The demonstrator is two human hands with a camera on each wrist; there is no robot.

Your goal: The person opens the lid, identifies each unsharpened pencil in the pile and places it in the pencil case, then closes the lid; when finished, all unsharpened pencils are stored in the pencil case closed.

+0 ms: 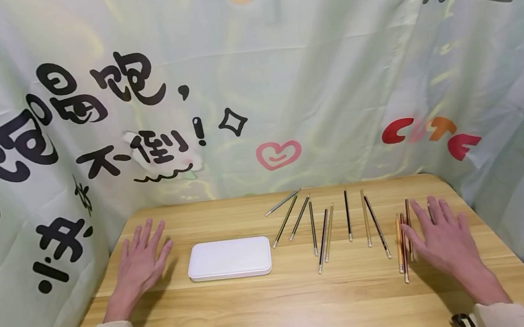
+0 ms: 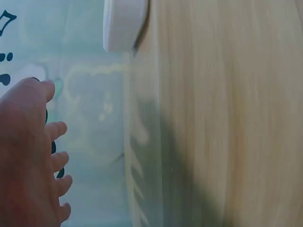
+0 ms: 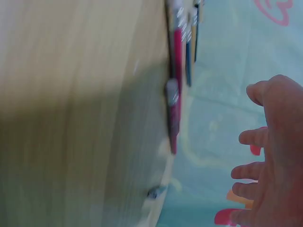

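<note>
My left hand (image 1: 142,261) is held with its fingers spread, palm down, over the left of the table, holding nothing. To its right lies a closed white case (image 1: 229,258) with rounded corners; part of that case (image 2: 124,23) shows at the top of the left wrist view. My right hand (image 1: 444,237) is spread over the right side, its fingers straight and free of any object. Beside and partly under it in the head view are an orange pencil (image 1: 399,245) and dark red pencils (image 1: 405,255). The right wrist view shows this hand (image 3: 281,151) raised above the table.
Several eraser-tipped pencils lie in a loose row between the case and my right hand, among them a black pencil (image 1: 348,215) and a grey pencil (image 1: 282,203). A printed cloth (image 1: 322,98) hangs around the wooden table (image 1: 277,311).
</note>
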